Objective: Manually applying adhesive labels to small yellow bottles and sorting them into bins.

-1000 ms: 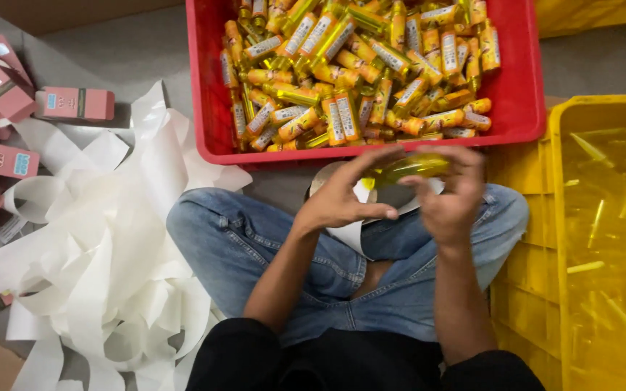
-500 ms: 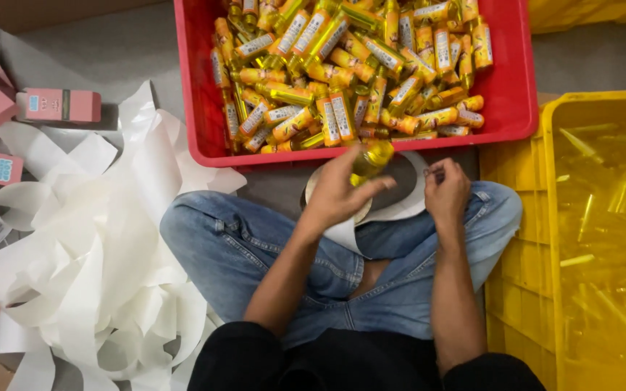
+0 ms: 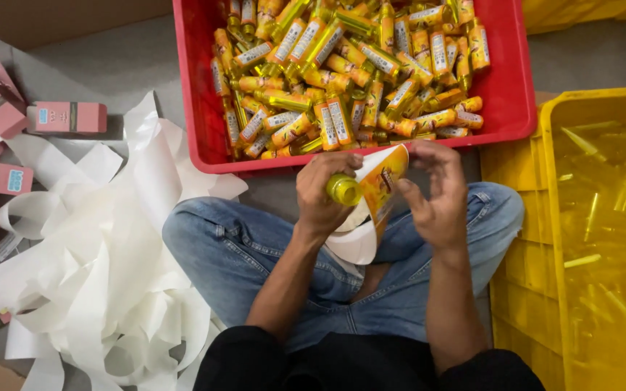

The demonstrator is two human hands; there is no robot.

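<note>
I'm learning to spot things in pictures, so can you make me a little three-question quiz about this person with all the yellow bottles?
1. True or false: the left hand holds a small yellow bottle.
2. Which crate holds the heap of labelled bottles? A) the red crate B) the yellow crate C) a blue crate
3. Fill in: the loose white backing paper lies piled on the floor to the person's ____ side.

Key
1. True.
2. A.
3. Left. The right hand touches the label strip beside the bottle.
</note>
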